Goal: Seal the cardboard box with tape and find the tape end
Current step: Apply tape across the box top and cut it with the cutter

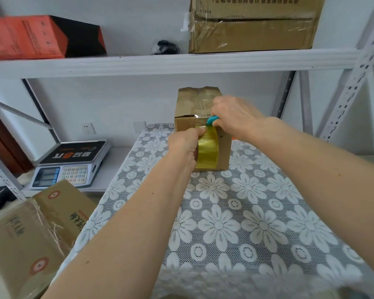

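Observation:
A small brown cardboard box (187,108) stands on the lace-covered table (246,212), its top flaps closed and glossy with clear tape. My left hand (185,143) grips a yellowish roll of tape (207,151) held against the box's near side. A strip runs from the roll up to the box's top edge. My right hand (235,117) is closed on a small teal tool (212,121), pressed where the strip meets the box near its top edge. Its fingers hide the rest of the tool.
A weighing scale (73,165) sits on the low shelf at left. A printed carton (37,229) lies at lower left. The upper shelf (181,61) holds an orange and black box (30,37), a dark bundle (165,47) and a large taped carton (253,24).

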The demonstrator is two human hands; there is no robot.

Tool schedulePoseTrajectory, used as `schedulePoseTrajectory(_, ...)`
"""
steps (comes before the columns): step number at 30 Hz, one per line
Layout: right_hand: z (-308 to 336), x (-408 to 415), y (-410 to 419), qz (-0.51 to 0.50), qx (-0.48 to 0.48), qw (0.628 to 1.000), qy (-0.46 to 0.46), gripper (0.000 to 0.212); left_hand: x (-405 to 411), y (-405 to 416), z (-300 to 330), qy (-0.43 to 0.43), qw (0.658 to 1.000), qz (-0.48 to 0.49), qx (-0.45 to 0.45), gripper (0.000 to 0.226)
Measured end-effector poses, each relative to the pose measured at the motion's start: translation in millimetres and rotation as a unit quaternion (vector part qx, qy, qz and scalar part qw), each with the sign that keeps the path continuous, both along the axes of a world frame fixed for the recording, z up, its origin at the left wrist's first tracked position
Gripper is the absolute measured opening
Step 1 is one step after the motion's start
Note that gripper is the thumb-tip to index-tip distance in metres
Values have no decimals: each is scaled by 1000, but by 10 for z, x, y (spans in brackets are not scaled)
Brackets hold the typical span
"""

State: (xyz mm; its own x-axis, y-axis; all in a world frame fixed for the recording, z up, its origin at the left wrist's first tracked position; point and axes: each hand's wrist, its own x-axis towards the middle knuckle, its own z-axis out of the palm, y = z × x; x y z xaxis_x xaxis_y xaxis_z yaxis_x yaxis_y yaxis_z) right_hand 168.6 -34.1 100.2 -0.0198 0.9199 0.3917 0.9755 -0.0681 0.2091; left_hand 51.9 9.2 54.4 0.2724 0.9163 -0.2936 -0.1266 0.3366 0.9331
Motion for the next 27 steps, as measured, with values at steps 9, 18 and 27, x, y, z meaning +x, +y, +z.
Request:
schedulePoseTrajectory(9,-146,233,4,-57,-14,996,64,19,-35,2,-2,34,999,-13,26,48)
schedulePoseTrajectory(18,-264,51,-45,-26,46,985,167,15,-182,-158,-46,176,966,-131,138,5)
schedulePoseTrajectory(27,-661,-109,-242,-82,82,956,270,11,-328,-233,-276,350,835,-225,360,9)
